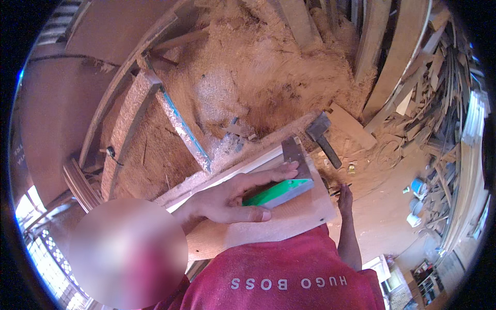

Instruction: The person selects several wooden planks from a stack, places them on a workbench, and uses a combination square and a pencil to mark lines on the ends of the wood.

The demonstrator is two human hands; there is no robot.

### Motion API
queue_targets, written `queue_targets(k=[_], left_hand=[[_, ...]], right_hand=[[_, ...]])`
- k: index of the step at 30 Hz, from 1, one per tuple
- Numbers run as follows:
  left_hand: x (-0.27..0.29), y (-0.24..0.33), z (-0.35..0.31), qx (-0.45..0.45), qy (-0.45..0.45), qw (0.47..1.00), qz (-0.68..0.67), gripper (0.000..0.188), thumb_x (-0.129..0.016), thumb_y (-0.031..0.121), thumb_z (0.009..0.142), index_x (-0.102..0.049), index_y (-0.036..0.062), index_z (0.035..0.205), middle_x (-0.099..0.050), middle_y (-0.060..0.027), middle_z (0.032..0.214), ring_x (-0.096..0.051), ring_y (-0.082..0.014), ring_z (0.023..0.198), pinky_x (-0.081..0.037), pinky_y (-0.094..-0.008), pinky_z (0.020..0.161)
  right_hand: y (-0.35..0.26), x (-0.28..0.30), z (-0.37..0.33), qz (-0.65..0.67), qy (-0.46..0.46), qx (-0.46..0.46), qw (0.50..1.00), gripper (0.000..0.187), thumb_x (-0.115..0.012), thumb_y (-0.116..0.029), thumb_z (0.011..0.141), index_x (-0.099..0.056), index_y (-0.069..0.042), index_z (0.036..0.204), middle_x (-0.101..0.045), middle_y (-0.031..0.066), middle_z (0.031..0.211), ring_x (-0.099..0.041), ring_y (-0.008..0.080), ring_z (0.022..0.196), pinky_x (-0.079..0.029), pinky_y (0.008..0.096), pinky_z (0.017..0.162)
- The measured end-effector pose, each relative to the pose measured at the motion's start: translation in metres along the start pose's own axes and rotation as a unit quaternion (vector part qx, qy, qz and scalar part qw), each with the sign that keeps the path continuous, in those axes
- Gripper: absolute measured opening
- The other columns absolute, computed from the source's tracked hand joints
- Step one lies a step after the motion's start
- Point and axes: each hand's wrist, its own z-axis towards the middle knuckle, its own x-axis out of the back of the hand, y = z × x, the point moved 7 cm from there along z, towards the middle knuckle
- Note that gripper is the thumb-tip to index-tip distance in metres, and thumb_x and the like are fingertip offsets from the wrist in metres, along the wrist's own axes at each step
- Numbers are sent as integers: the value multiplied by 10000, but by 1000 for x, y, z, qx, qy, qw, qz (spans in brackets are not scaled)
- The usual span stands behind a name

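Observation:
My left hand [227, 196] reaches in from the left over a pale wooden board [305, 212]. Its thumb and fingers close around a green block [276, 192] with a light edge, which rests against the board. Beyond the block, a dark flat piece [295, 152] lies at the board's far corner. Off the board's right end is my right hand [345, 201], seen edge-on with its fingers together. A thin dark thing [337, 192] crosses at its fingertips; its kind is too small to make out.
A mallet [324, 139] with a dark handle lies just past the board's far right corner. Sawdust [232, 67] covers the ground ahead. Curved timbers [126, 124] stand at the left. Scrap wood [439, 108] and white-and-blue containers [416, 201] are at the right.

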Motion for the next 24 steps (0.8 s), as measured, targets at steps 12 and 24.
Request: queue_targets(k=[12,24], left_hand=[[5,-28,3,-69,-4,995,74,990,-725,519,791,-287,152,1599,-181,-230,1666,-189,-405,1535,-157,-521,1226],[4,-40,6,-41,-5,995,89,1136,-748,632,703,-227,190,1610,-164,-233,1655,-167,-427,1531,-134,-599,1194]], right_hand=[[1,-3,18,-44,-25,7,999,449,-411,-398,1100,-651,-20,1145,-692,67,873,-595,129,689,-466,284,536],[4,-14,14,-124,-54,19,991,482,-417,-432,1096,-660,-36,1226,-710,88,899,-620,151,709,-483,303,566]])
